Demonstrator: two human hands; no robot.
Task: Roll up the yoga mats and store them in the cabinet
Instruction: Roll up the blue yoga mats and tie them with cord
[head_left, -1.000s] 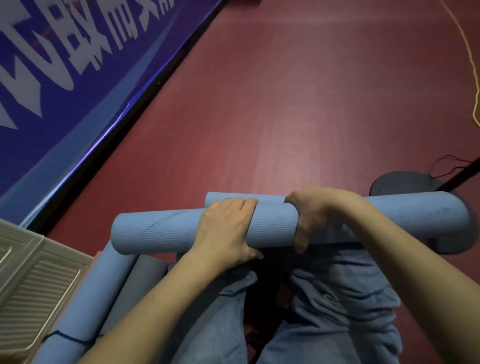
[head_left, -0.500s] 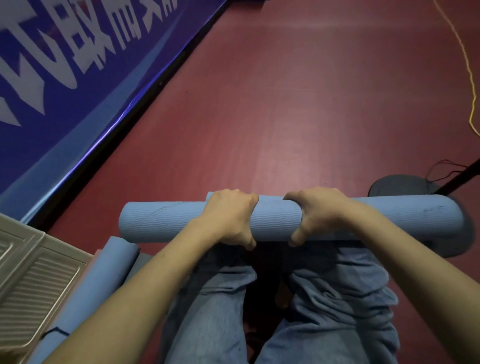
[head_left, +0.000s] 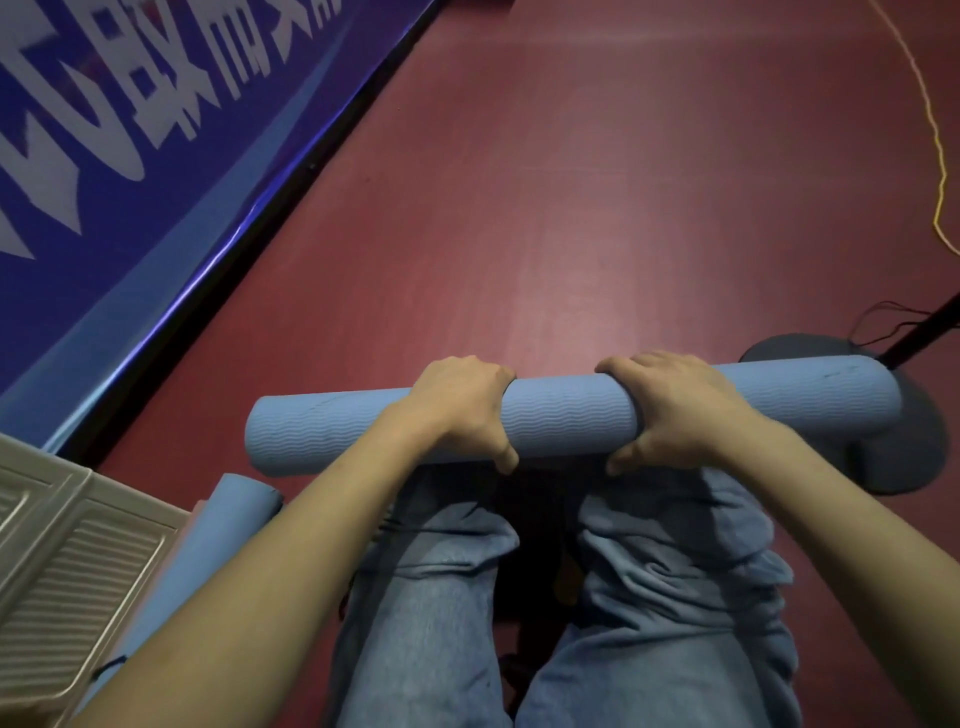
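Blue rolled yoga mat (head_left: 569, 418) lies crosswise, gripped by both hands (head_left: 460, 410) (head_left: 675, 410).

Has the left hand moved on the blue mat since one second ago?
Yes. The left hand went from lying flat on the rolled mat to gripping it.

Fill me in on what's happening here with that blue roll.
A person is crouched over a dark red floor, gripping a fully rolled blue yoga mat crosswise in front of their knees. The left hand and right hand both wrap over the roll near its middle, with a short bare stretch between them. Another rolled blue mat lies at the lower left beside a beige slatted panel. The held roll is not stored yet.
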